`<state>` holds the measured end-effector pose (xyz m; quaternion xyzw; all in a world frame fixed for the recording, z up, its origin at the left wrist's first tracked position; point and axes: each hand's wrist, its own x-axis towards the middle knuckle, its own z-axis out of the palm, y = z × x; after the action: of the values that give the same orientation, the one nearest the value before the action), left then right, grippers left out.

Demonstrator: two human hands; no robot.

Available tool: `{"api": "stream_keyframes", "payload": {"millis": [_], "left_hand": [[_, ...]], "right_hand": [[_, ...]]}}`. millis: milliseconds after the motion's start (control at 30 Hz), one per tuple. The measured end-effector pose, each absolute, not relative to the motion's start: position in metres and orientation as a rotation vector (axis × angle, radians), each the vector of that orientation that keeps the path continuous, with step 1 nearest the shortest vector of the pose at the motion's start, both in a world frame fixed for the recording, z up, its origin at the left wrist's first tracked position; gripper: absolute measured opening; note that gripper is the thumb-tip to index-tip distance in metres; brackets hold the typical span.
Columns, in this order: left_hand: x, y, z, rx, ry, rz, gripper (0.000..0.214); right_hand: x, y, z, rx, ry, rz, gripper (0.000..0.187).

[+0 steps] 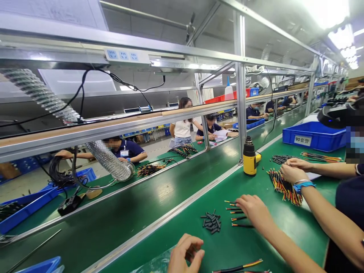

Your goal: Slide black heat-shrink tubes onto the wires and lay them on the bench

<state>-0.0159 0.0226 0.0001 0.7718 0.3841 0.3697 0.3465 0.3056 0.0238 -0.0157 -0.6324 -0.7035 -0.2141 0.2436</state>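
Note:
My left hand (186,253) is at the bottom edge, fingers loosely curled and the thumb apart, with nothing visible between them. Up and to its right lies a small pile of short dark sleeves (211,222). My right hand (254,212) is open, its fingers stretched over a row of several black cables (238,218) whose bare ends show yellow, orange and white wires. Its fingertips are close to the upper cables; whether they touch is hard to tell. More cables (239,267) with red and yellow wires lie at the bottom edge, below my right forearm.
At right, a co-worker's hands (295,170) are over a bundle of wired cables (284,189). A yellow heat gun (249,159) stands by the metal post. Behind it are a blue bin (313,134) and more dark sleeves (281,159). A clear plastic bag (155,263) lies near my left hand.

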Motion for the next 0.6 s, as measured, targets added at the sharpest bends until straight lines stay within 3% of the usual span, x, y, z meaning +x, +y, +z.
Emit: {"api": "stream_keyframes", "payload": {"millis": [267, 367, 467, 600], "left_hand": [[0.027, 0.1, 0.014, 2.438, 1.319, 0.582, 0.035], [0.041, 0.123, 0.004, 2.487, 1.316, 0.475, 0.031], [0.049, 0.134, -0.006, 2.498, 1.345, 0.392, 0.025], [0.05, 0.137, -0.01, 2.484, 1.371, 0.378, 0.023]], "right_hand": [[0.345, 0.064, -0.025, -1.913, -1.924, -0.482, 0.023], [0.331, 0.058, -0.03, -1.881, -1.887, -0.465, 0.021], [0.329, 0.046, -0.024, -1.751, -1.872, -0.426, 0.004], [0.407, 0.027, 0.015, -1.53, -1.812, -0.345, 0.019]]}}
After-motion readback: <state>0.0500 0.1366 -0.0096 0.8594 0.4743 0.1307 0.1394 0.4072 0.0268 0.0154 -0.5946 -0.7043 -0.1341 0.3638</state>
